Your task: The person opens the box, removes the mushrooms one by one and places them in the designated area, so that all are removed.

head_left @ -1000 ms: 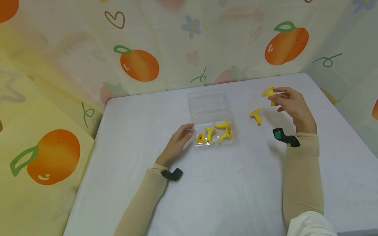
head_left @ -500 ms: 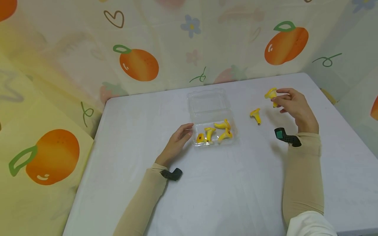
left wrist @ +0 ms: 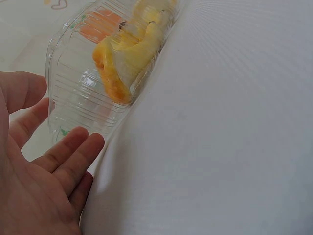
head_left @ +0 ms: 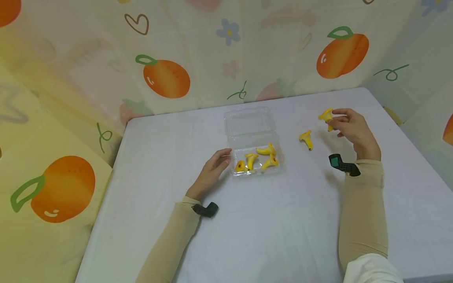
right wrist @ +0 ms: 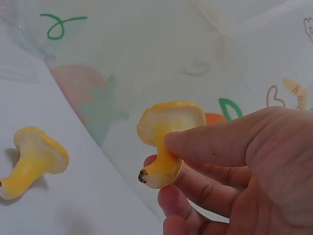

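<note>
My right hand pinches a yellow mushroom by its stem between thumb and fingers, above the table. The cap is pale underneath, and the stem end is dark. A second yellow mushroom lies on the table just left of that hand. Several more mushrooms lie in a clear plastic clamshell box, whose lid is folded back. My left hand is at the box's left side, fingers loosely extended, fingertips right at the wall. In the left wrist view the fingers do not curl round the box.
A white cloth covers the table. Behind it hangs a curtain printed with oranges, hearts and flowers. The box lid lies toward the back edge.
My right hand has shifted slightly right and toward me with the mushroom, which has turned a little in the fingers. The left hand and the box have stayed put.
</note>
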`<state>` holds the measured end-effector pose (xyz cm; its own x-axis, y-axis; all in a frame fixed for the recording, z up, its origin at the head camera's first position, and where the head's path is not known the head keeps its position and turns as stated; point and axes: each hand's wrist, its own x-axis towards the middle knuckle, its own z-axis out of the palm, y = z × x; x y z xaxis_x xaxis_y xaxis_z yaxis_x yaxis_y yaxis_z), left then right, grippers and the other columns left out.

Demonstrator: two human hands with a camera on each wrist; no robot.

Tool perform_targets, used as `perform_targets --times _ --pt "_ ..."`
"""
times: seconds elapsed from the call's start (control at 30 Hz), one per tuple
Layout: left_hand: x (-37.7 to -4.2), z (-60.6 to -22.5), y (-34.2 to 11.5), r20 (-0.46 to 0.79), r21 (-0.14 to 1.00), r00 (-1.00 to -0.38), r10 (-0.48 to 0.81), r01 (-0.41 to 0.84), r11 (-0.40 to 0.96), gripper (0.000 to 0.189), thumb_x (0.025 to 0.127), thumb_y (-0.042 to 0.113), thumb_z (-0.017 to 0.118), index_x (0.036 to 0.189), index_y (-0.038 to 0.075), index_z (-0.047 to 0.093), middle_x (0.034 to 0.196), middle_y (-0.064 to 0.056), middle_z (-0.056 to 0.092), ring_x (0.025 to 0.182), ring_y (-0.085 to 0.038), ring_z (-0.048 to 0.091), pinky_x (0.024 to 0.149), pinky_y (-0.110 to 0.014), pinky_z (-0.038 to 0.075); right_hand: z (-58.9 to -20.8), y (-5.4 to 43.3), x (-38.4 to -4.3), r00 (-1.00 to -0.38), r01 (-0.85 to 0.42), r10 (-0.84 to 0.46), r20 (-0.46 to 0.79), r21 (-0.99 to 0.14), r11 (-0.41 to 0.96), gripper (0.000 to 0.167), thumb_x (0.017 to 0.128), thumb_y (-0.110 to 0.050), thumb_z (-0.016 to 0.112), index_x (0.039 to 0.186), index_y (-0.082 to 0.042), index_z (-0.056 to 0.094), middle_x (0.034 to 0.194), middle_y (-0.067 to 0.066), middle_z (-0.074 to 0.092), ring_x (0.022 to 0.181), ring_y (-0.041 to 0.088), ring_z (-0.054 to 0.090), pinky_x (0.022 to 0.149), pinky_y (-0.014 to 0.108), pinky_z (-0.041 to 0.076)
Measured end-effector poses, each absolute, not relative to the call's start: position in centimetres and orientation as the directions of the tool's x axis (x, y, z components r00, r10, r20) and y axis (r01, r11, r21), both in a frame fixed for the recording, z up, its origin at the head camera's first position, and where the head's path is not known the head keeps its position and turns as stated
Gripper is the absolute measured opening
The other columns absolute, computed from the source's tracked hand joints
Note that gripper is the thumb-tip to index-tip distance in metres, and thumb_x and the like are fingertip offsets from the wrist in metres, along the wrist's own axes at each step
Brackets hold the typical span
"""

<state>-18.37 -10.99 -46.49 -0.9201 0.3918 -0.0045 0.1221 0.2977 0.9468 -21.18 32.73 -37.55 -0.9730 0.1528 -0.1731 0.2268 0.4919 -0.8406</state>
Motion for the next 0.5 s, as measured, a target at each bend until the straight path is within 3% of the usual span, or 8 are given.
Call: perform_targets --times 0.23,0.5 --pt "-18.3 -46.5 -11.0 -0.007 0.945 -0.923 0.385 0.119 0.304 0.042 0.106 0.018 0.05 0.148 0.015 0.046 0.154 -0.008 0.049 0.14 -0.028 0.05 0.123 -0.048 0.034 -38.1 33.0 -21.4 -0.972 0.235 0.127 -0.198 -0.83 0.506 0.064 0.102 -0.038 0.057 0.151 -0.002 0.035 0.083 -0.034 0.057 0.082 -0.001 0.058 0.072 0.018 0.052" --pt "-18.4 -46.6 -11.0 -0.005 0.946 -0.923 0.385 0.12 0.301 0.042 0.106 0.019 0.051 0.148 0.015 0.047 0.154 -0.008 0.049 0.141 -0.028 0.05 0.123 -0.048 0.034 -38.6 33.0 -21.6 -0.961 0.277 0.14 -0.239 -0.8 0.532 0.066 0.102 -0.039 0.057 0.152 -0.003 0.035 0.086 -0.03 0.057 0.093 0.015 0.062 0.077 0.023 0.054"
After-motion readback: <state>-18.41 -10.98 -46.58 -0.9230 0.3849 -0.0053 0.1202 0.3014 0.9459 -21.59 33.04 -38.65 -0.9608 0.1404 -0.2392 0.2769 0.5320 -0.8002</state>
